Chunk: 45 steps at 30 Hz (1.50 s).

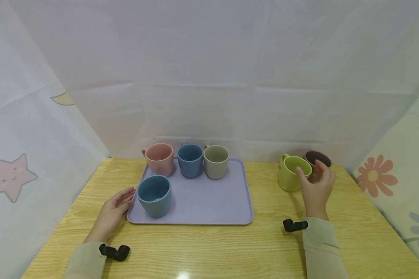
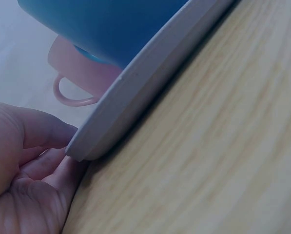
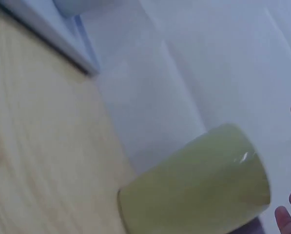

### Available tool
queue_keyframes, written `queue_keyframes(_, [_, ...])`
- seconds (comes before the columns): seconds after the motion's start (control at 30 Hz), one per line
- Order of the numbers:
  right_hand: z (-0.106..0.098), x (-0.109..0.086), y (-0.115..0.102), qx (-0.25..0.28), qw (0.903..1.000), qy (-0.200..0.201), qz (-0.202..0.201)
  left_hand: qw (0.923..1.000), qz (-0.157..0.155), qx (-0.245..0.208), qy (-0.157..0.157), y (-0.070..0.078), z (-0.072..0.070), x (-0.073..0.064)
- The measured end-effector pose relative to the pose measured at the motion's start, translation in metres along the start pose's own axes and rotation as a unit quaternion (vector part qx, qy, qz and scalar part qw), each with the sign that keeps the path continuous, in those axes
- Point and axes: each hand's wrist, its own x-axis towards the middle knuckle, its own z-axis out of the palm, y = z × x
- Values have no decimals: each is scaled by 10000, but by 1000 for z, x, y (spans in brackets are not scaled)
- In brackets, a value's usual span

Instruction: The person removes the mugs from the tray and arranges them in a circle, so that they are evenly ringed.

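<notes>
My left hand (image 1: 113,209) lies at the left edge of a lilac tray (image 1: 209,209), its fingertips at the rim in the left wrist view. Just inside that edge stands a blue-grey mug (image 1: 155,197). Over at the right, my right hand (image 1: 315,190) is by a yellow-green mug (image 1: 290,180), with thumb and fingers spread apart. In the right wrist view its fingertips (image 3: 284,219) show apart from the green mug. A dark brown mug (image 1: 315,157) stands behind, partly hidden by the green mug and my fingers.
Along the tray's back stand a pink mug (image 1: 162,164), a blue mug (image 1: 191,164) and a beige mug (image 1: 216,166). The wooden table (image 1: 195,248) meets a white cloth wall (image 1: 209,97) behind, with printed cloth at both sides.
</notes>
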Motion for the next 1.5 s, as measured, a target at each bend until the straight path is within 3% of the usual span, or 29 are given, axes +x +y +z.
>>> queue_keyframes(0.17, [10, -2, -19, 136, 9968, -114, -777, 10000, -32, 51, 29, -4, -3, 1])
queue_keyframes(0.3, [23, -10, -32, 577, 9926, -558, -909, 10000, -65, 73, 16, -6, -4, 1])
queue_keyframes(0.57, [54, -46, -70, 1246, 9755, -1644, -771, 9999, -118, -26, 6, -7, -3, 0])
queue_keyframes(0.83, [96, -75, -61, 1337, 9542, -2626, -507, 9998, -187, -116, 12, -3, 0, 0])
queue_keyframes(0.93, [114, -79, -64, 1284, 9522, -2740, -415, 9997, -209, -132, -3, -2, 0, 0])
queue_keyframes(1.2, [157, -75, -62, 849, 9543, -2851, 289, 9997, -204, -152, -5, -3, 0, 3])
queue_keyframes(1.5, [183, -68, -54, 603, 9503, -3006, 548, 9993, -250, -267, 21, -2, 0, 3])
